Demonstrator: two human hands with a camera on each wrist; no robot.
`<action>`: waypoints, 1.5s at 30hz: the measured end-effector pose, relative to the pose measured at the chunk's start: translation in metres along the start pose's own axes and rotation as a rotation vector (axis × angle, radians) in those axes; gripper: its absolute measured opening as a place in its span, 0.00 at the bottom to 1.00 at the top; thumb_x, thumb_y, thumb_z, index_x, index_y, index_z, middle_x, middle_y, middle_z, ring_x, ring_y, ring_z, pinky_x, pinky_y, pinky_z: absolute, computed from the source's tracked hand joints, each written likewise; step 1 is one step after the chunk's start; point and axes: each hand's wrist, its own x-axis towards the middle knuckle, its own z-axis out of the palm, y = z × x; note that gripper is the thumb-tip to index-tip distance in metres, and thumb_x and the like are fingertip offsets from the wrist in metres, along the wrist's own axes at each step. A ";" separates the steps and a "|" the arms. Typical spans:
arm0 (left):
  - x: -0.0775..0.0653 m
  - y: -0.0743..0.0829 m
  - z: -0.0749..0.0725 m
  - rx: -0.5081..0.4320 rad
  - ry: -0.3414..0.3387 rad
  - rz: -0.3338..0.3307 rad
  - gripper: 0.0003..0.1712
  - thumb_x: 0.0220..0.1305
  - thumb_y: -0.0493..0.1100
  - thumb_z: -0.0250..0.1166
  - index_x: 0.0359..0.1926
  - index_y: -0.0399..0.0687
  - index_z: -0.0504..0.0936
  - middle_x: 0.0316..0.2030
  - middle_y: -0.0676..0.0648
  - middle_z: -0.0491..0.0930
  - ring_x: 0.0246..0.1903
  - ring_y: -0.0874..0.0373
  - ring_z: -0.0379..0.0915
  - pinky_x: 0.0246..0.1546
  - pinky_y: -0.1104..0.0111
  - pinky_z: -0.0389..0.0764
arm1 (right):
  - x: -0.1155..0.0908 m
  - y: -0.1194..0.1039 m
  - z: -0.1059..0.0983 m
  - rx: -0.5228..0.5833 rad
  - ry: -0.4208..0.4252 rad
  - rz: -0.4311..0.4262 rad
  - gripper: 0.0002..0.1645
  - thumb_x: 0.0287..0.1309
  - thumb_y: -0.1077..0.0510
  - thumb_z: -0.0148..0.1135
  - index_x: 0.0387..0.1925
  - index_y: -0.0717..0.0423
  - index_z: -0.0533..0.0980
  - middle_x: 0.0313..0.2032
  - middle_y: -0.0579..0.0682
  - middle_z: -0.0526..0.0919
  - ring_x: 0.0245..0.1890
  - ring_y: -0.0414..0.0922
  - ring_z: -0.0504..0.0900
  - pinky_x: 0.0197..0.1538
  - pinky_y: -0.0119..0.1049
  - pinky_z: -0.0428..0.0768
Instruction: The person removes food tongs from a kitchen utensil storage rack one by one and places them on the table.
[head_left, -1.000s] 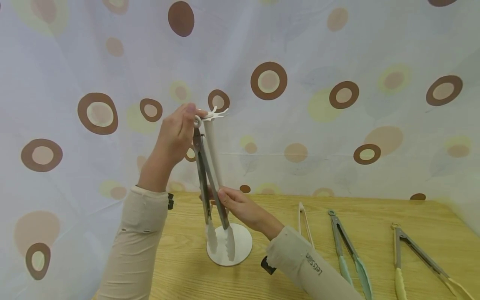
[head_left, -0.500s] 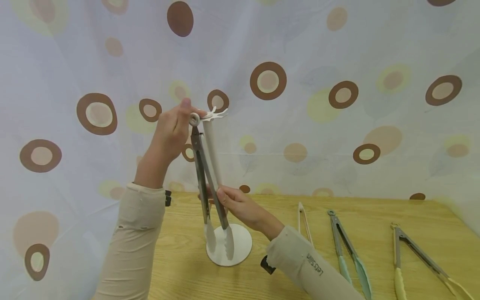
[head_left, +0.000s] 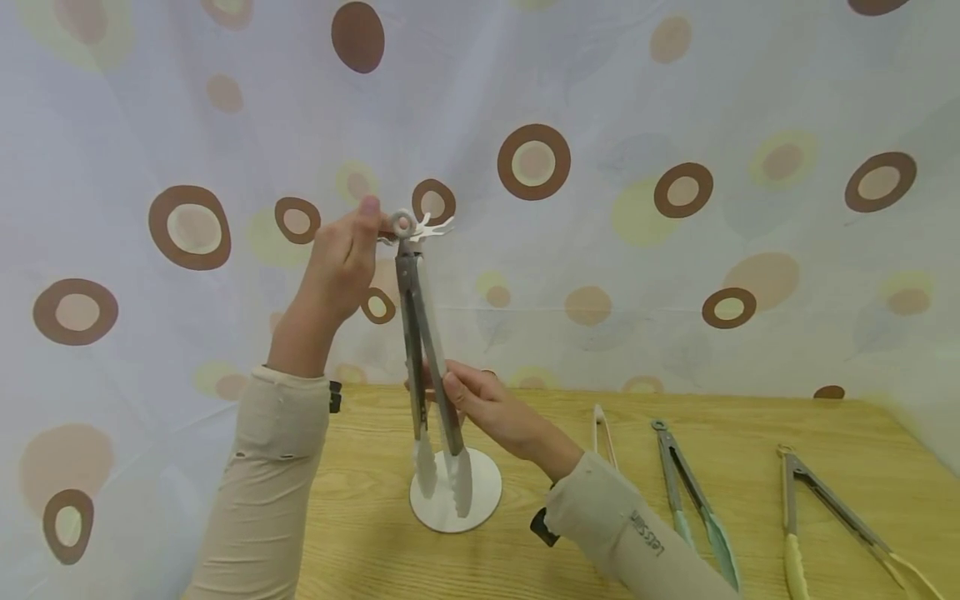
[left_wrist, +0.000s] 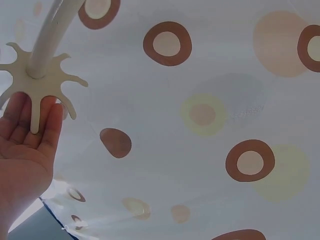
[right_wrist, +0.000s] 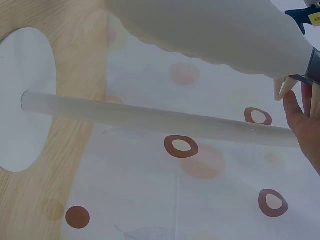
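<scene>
A white stand with a round base (head_left: 480, 500), an upright pole (right_wrist: 165, 116) and a spread of hooks (left_wrist: 27, 75) on top rises from the table. My right hand (head_left: 498, 408) grips metal tongs (head_left: 435, 350) by the arms, white scalloped tips down, and they cover much of the pole. Their grey hanging ring (head_left: 402, 223) overlaps the near hooks in the head view. At the top, my left hand (head_left: 345, 258) touches the hooks; its fingers (left_wrist: 52, 122) stretch behind the prongs in the left wrist view. One white tong tip (right_wrist: 220, 35) fills the right wrist view's upper part.
On the wooden table (head_left: 352, 483) to the right lie pale pink tongs (head_left: 611, 442), mint-green tongs (head_left: 716, 525) and yellow tongs (head_left: 795, 533). The pink pair is partly behind my right sleeve. A patterned curtain (head_left: 600, 83) hangs behind the table.
The tongs have risen and shifted slightly right, bringing their ring up to the hooks. My right hand moved right with them. My left hand drifted slightly left at first, then stayed nearly still.
</scene>
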 end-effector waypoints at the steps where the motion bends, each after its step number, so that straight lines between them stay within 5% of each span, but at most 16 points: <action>1: 0.000 0.000 0.000 -0.005 -0.002 0.001 0.30 0.76 0.46 0.37 0.38 0.30 0.82 0.38 0.34 0.81 0.44 0.43 0.74 0.52 0.55 0.69 | -0.001 -0.001 -0.001 -0.003 0.006 -0.007 0.37 0.71 0.40 0.40 0.69 0.61 0.61 0.64 0.65 0.68 0.65 0.55 0.67 0.62 0.50 0.68; 12: 0.000 0.000 0.000 -0.013 -0.047 0.012 0.32 0.77 0.48 0.36 0.44 0.31 0.83 0.42 0.35 0.81 0.47 0.44 0.74 0.53 0.54 0.68 | -0.013 -0.015 -0.012 -0.071 0.107 -0.005 0.42 0.65 0.36 0.45 0.67 0.62 0.62 0.62 0.63 0.71 0.62 0.56 0.71 0.60 0.54 0.69; 24: 0.000 -0.001 0.001 -0.012 -0.042 0.013 0.32 0.76 0.48 0.36 0.43 0.32 0.84 0.40 0.36 0.81 0.44 0.44 0.73 0.52 0.54 0.68 | -0.026 -0.025 -0.028 -0.102 0.173 -0.016 0.33 0.69 0.44 0.48 0.60 0.67 0.66 0.51 0.61 0.75 0.48 0.46 0.77 0.57 0.40 0.73; 36: 0.000 -0.001 0.000 -0.008 -0.041 0.017 0.31 0.76 0.48 0.37 0.44 0.32 0.84 0.40 0.37 0.80 0.45 0.46 0.73 0.51 0.56 0.68 | -0.035 -0.022 -0.046 -0.132 0.270 0.065 0.24 0.72 0.51 0.47 0.59 0.64 0.67 0.47 0.60 0.82 0.51 0.56 0.80 0.58 0.46 0.73; 45: 0.001 -0.001 0.001 -0.004 -0.038 0.028 0.31 0.76 0.47 0.37 0.44 0.31 0.83 0.40 0.36 0.80 0.44 0.45 0.73 0.51 0.56 0.68 | -0.042 -0.019 -0.057 -0.205 0.385 0.113 0.24 0.71 0.55 0.49 0.60 0.69 0.66 0.50 0.62 0.75 0.50 0.49 0.78 0.57 0.40 0.75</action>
